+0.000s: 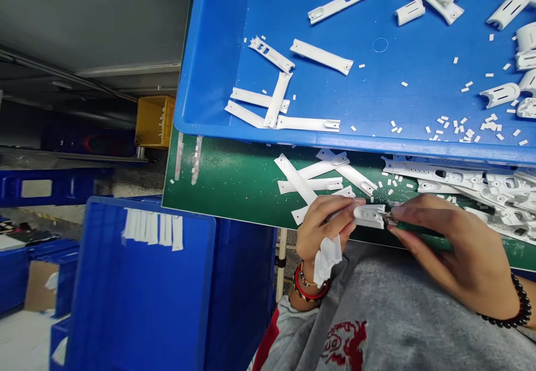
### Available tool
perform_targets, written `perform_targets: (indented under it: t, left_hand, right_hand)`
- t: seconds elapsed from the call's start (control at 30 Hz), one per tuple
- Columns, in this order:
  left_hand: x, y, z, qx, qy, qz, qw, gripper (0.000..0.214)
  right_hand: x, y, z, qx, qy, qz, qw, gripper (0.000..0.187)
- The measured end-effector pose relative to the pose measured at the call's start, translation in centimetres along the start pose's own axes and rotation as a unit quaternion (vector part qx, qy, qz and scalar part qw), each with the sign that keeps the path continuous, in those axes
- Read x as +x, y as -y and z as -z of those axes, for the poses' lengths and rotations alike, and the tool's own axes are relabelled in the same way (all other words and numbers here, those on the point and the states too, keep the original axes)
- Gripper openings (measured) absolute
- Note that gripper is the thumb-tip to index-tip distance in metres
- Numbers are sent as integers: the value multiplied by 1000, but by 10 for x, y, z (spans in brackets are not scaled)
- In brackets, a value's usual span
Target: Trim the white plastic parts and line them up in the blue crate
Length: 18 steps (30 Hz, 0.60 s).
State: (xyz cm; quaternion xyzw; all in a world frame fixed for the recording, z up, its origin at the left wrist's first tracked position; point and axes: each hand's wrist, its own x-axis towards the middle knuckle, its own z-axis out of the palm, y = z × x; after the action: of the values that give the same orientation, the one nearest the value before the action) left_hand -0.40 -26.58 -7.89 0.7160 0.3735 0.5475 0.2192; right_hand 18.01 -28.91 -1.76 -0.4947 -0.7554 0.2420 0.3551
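My left hand (324,223) is closed around a white plastic part (369,216), whose hollowed end points right. Another white plastic end (328,260) sticks out below the palm near the wrist; I cannot tell whether it belongs to the same part. In my right hand (456,248), pinched between thumb and fingers, is a green-handled tool (425,236) with a metal tip close against the part's right end. Fingers hide the tip's exact shape. Just beyond my left hand, several long white strips (310,184) lie crossed on the green table (226,181).
A large blue tray (293,134) holds scattered white parts and small white chips. More white parts (473,184) are heaped on the table at right. A blue bin (146,304) with white strips on its rim stands below left; a yellow box (154,121) is behind.
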Motion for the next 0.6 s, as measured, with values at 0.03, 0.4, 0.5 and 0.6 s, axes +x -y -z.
perform_targets:
  t: [0.03,0.4,0.5,0.6]
  left_hand:
    - [0,1,0,-10,3,0,1000,22]
    - [1,3,1,-24,3,5,1000,25]
    - [0,2,2,-22,7,22,999,26]
    - [0,2,2,-18,7,27,999,23]
  right_hand:
    - [0,-1,-1,-13,-17,4,1000,19]
    - [4,1,1,-12,-15,-15,1000,13]
    - [6,-2,-2,-42,-20,-39,998,14]
    - [8,1,-2,-26,-19,-52,998,14]
